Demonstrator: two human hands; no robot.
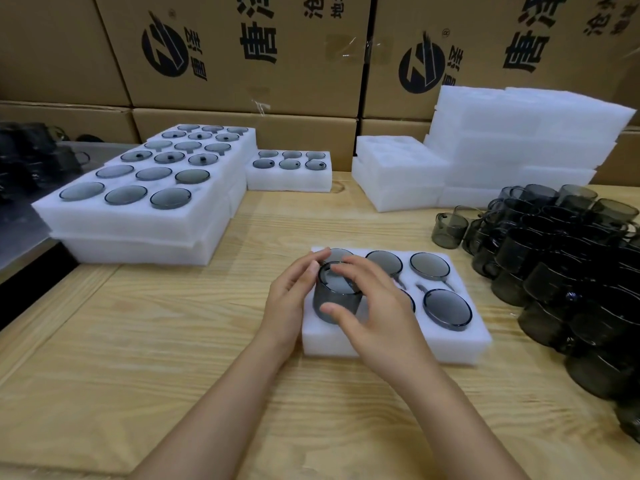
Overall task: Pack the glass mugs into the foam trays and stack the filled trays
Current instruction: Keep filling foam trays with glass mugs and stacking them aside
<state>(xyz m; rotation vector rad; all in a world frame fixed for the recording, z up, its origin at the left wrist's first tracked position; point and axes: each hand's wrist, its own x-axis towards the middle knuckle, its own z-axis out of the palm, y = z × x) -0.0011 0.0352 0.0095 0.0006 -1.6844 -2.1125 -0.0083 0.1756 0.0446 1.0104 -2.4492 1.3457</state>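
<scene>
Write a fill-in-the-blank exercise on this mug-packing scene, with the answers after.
The left hand and right hand hold one mug at the near tray's front-____ pocket.
The loose mugs are piled on the table's ____ side.
The near tray has ____ pockets in all.
Missing words: left; right; six.

Glass mug (325, 293) is gleaming smoky grey, smooth and glossy | foam tray (460, 342) is lying white, matt and soft-looking | counter (173, 341) is showing pale wood, grained and matt | cartons (249, 84) are standing in dull brown cardboard, clear tape (349, 46) glinting glossy.
</scene>
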